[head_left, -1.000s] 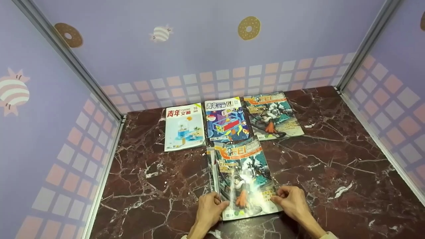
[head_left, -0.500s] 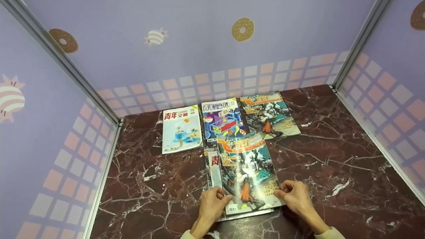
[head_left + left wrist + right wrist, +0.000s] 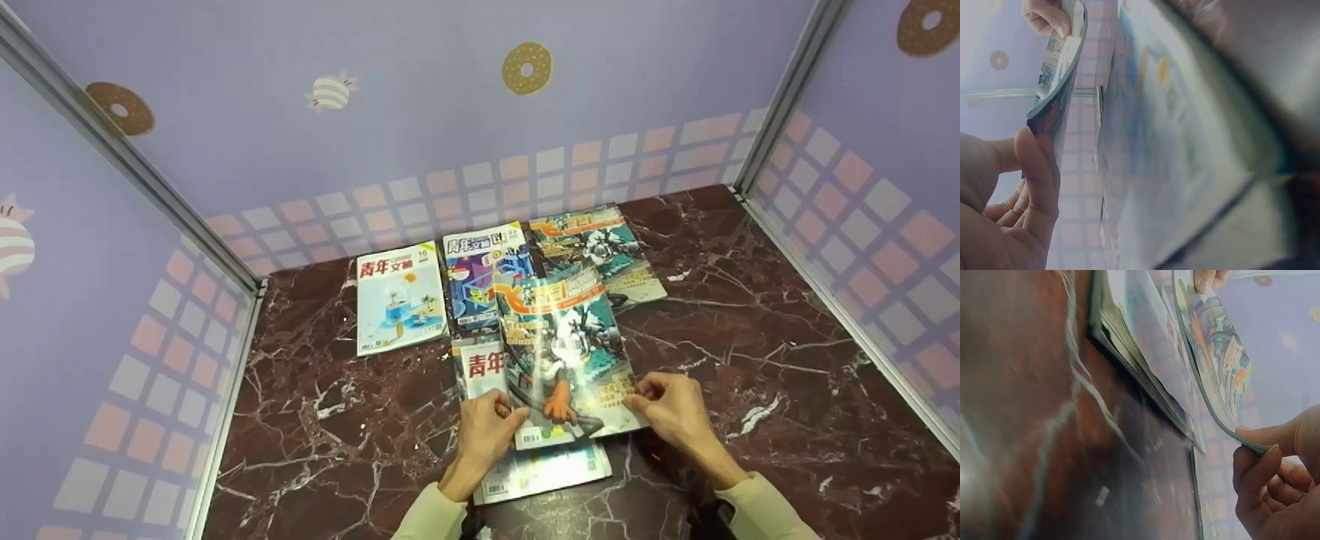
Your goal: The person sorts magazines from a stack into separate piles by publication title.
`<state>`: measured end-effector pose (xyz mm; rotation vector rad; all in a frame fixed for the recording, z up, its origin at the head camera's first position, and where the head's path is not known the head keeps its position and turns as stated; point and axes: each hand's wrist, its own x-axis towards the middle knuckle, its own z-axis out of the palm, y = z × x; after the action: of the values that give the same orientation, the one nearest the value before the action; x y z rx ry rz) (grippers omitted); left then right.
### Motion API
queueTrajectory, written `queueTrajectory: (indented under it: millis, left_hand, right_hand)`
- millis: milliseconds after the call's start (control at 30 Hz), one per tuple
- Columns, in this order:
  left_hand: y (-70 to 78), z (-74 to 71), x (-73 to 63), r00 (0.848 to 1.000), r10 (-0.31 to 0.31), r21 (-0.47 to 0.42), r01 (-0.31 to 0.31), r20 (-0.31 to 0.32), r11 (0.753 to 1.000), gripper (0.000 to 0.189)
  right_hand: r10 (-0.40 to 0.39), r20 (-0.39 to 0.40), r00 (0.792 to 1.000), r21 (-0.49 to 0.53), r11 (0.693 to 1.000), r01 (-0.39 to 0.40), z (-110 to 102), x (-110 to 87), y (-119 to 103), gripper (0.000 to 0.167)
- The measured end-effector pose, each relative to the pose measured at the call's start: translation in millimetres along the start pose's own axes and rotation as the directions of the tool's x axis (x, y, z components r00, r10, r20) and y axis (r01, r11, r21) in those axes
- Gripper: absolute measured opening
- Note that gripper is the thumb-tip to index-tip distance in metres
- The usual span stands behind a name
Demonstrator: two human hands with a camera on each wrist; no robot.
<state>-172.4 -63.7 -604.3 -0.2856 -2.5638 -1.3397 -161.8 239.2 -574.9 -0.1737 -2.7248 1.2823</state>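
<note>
Both hands hold one glossy magazine (image 3: 570, 360) with a teal and orange cover, raised over a stack of magazines. My left hand (image 3: 489, 429) pinches its lower left edge between thumb and fingers. On the lower right edge, my right hand (image 3: 676, 411) pinches it the same way. The held magazine bows between the hands in the right wrist view, above the stack's page edges (image 3: 1134, 354). Below it, a white magazine with red characters (image 3: 547, 474) tops the stack, its middle hidden by the held one.
Along the back lie a white magazine with an island picture (image 3: 401, 300), a purple and blue magazine (image 3: 472, 281) and another teal and orange magazine (image 3: 637, 255). The dark red marbled table (image 3: 757, 360) is bounded by purple patterned walls (image 3: 420, 112) on three sides.
Both hands have lifted the teal and orange magazine off the stack and moved it forward. The white magazine beneath has come into view at the left and bottom. The head view has shifted slightly.
</note>
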Motion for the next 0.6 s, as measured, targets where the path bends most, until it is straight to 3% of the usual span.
queueTrajectory:
  millis: [100,233,367,433,500,600]
  left_hand:
    - [23.0,-5.9,10.3,0.997,-0.067,0.034,0.065,0.047,0.997,0.023]
    - [27.4,0.0,24.9,0.991,-0.106,0.018,0.105,0.076,0.994,0.023]
    - [26.3,5.3,37.2,0.997,-0.052,-0.007,0.053,0.061,0.999,0.024]
    - [4.4,20.4,45.7,0.999,0.014,0.003,-0.014,0.046,1.000,0.029]
    - [6.1,22.2,51.6,0.998,0.034,0.009,-0.034,0.050,0.999,0.032]
    - [11.0,23.9,62.4,0.996,0.014,0.014,-0.015,0.088,1.000,0.033]
  right_hand:
    - [-0.011,0.000,1.000,-0.002,1.000,0.011,-3.8,8.9,1.0,0.023]
    - [-0.010,0.000,1.000,-0.018,1.000,0.010,-9.2,20.6,2.7,0.021]
    - [-0.035,-0.007,0.999,-0.035,0.999,0.035,-14.2,32.6,2.1,0.020]
    - [-0.053,-0.014,0.998,-0.044,0.998,0.053,-16.6,37.7,1.1,0.021]
    - [-0.065,-0.015,0.998,-0.053,0.997,0.064,-18.8,42.8,0.3,0.020]
    - [-0.072,-0.018,0.997,-0.056,0.996,0.071,-22.6,50.8,-1.2,0.020]
